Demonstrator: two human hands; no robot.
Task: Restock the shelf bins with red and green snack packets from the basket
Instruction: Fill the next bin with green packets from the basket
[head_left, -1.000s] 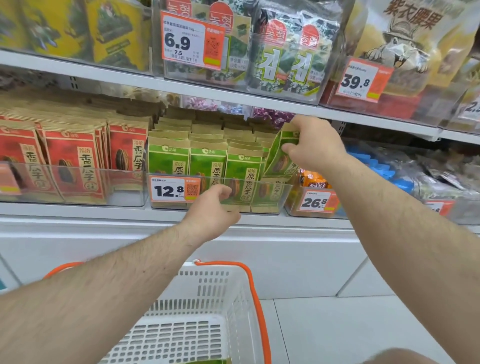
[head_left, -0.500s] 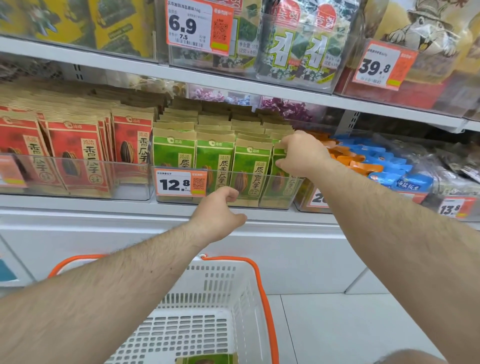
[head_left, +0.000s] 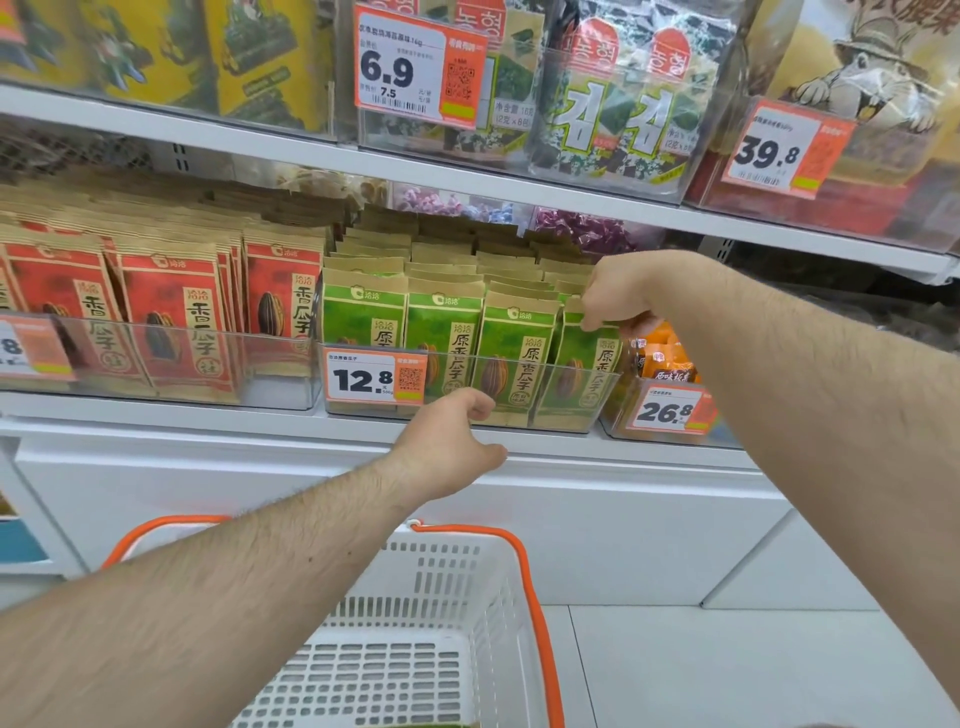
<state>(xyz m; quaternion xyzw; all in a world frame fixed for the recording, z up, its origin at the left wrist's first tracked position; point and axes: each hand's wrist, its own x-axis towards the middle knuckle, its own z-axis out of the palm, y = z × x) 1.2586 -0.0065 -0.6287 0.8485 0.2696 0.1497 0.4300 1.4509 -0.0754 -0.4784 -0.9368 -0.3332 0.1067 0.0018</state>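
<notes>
Green packet (head_left: 584, 358), rightmost in centre-frame clear bin (head_left: 571, 400), pinched at top by right hand (head_left: 618, 291); left hand (head_left: 447, 447) loosely curled, holding nothing.

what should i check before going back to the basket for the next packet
1. Green packet seated upright in the clear bin: ok.
2. Right hand let go of the packet top: not ok, fingers pinch it.
3. Left hand free: ok, holds nothing, resting by the bin front.
4. Packet in the green row, not among the red packets: ok.
5. Packets left in the basket: cannot tell, only a green sliver at the frame edge.
</notes>
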